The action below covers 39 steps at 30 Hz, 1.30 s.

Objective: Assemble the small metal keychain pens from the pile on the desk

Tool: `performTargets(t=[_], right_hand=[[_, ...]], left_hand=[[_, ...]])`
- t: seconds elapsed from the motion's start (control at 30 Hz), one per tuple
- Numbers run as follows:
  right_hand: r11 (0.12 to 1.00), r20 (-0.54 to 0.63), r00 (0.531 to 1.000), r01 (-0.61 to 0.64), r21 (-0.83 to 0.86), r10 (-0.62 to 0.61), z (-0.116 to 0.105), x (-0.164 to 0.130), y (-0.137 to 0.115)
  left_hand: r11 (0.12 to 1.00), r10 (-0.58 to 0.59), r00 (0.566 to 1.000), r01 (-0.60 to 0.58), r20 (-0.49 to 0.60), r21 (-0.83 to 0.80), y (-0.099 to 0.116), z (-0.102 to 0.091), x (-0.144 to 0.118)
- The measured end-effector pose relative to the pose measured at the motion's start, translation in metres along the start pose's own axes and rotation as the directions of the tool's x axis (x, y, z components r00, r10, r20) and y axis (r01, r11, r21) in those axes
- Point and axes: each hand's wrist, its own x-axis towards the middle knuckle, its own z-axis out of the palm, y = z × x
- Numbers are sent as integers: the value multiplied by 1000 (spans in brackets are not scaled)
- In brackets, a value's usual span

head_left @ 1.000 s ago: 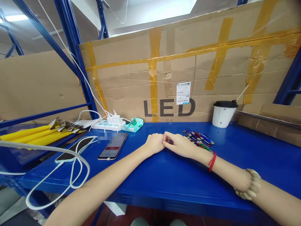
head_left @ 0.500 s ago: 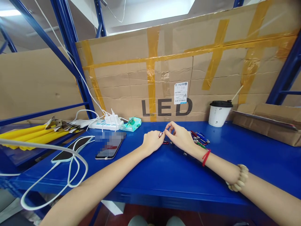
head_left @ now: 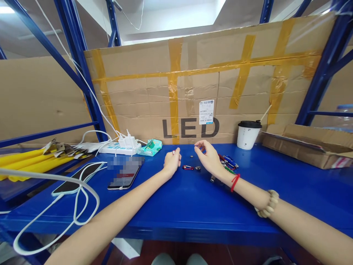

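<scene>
My left hand [head_left: 172, 162] is closed, fingers curled round a small red and silver piece [head_left: 173, 151] that shows at the top of the fist; the rest of it is hidden. To the right, my right hand [head_left: 209, 157] hovers with loosely curved fingers and nothing visible in them. Between the hands lie a red carabiner [head_left: 188, 167], a small dark metal part [head_left: 198, 168] and a tiny round piece [head_left: 191, 156]. Partly behind my right wrist is a pile of red, blue and green carabiners [head_left: 231, 162]. A small metal cylinder [head_left: 212, 179] lies beneath that wrist.
Two phones [head_left: 125, 175] with white cables [head_left: 79, 198] lie left on the blue table [head_left: 176, 209]. Behind them are a power strip [head_left: 120, 149] and a green packet [head_left: 150, 148]. A lidded paper cup [head_left: 248, 135] and a cardboard box [head_left: 300, 149] stand at right.
My hands, which met at the fingertips, have parted. The left moved away with the small red and silver piece; the right let go. The small parts between them now show.
</scene>
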Motion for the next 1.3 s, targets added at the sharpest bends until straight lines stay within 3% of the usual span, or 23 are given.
performTargets(t=[0.07,0.17,0.3,0.53,0.67,0.73,0.8,0.9,1.07,1.3], right_hand=[[997,2,1000,-10,-80,11,-2,0,-1],[972,131,991,26,-232,5,-4,-1,-1],[950,347,938,113,-293,-5,-4,-4,-1],[932,492,870,194,-305,-20,-7,-6,-8],[925,500,866,193,-326,-5,-8,-5,-8],[922,496,868,188,-340,6,-8,-5,-7],[919,501,865,174,-353,28,-8,-5,-8],[904,498,864,158,-396,67,-9,-5,-10],[849,473,876,179,-498,93,-11,-4,-15],[814,466,881,211,-541,81,-12,-5,-15]], left_hand=[[985,-59,998,58,0,-160,2,-1,0],[962,-93,996,93,12,-255,5,-1,-1],[956,-77,996,87,45,-281,4,-1,-2],[968,-27,996,47,85,-248,2,2,-2],[974,-1,998,17,70,-227,2,3,-2],[985,118,993,-117,-6,-128,3,2,-3],[956,294,954,-292,-59,26,3,2,-5],[895,435,900,-427,-39,130,4,1,-9],[886,441,897,-433,-14,167,1,2,-8],[933,331,942,-320,-48,165,-1,1,-3]])
